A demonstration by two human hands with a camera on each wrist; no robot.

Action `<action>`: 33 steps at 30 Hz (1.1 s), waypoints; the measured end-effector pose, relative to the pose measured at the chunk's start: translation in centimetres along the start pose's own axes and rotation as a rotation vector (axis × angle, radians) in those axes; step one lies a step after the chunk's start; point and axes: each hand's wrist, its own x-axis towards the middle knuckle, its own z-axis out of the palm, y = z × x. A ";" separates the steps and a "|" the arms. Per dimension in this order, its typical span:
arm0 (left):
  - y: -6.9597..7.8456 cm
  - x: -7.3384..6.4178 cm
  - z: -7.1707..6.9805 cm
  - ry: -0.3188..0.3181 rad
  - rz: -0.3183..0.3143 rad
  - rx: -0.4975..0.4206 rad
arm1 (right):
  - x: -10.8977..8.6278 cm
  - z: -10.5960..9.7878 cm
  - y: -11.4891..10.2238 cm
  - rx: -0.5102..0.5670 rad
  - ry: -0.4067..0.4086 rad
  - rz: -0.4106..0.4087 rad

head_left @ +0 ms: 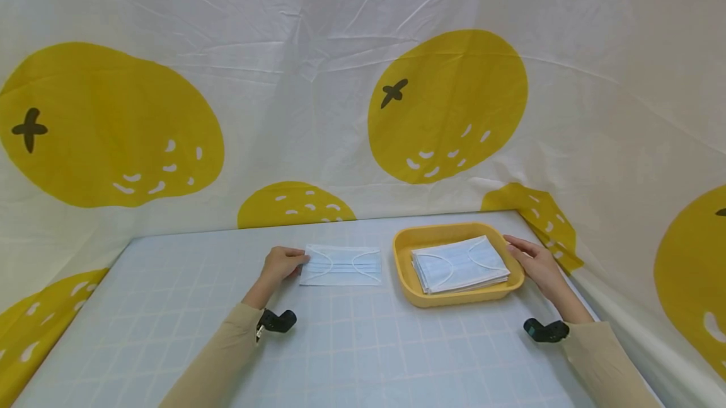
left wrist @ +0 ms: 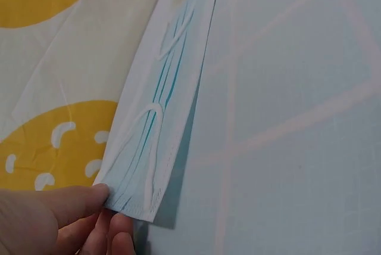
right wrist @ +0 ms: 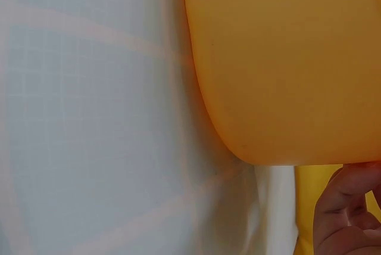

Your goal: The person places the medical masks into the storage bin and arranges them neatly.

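A pale blue pleated face mask (head_left: 340, 266) with white ear loops lies on the table left of the tray. My left hand (head_left: 279, 264) pinches its left end; in the left wrist view the thumb lies on top of the mask (left wrist: 152, 121), fingers beneath, and that end is slightly raised. A stack of similar masks (head_left: 459, 264) sits in a yellow plastic tray (head_left: 420, 300). At the tray's right end, my right hand (head_left: 539, 269) grips the rim. The right wrist view shows the tray's outer wall (right wrist: 286, 76) and curled fingers (right wrist: 339, 210) at its edge, partly cut off.
A pale blue checked cloth (head_left: 351, 357) covers the table. Behind it and along the right side hangs a white curtain (head_left: 317, 105) with big yellow fruit prints, close beside my right hand. The tray stands near the table's back right corner.
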 end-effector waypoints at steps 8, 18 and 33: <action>-0.7 -0.3 -0.1 -0.023 -0.072 -0.046 | 0.0 0.0 0.2 0.023 -0.001 0.005; -0.7 -1.4 0.0 -0.004 -0.103 -0.140 | 1.9 -0.3 2.7 0.053 -0.004 -0.006; -0.7 -2.5 -0.7 -0.055 -0.217 -0.372 | 1.9 -0.3 3.1 0.081 -0.014 -0.037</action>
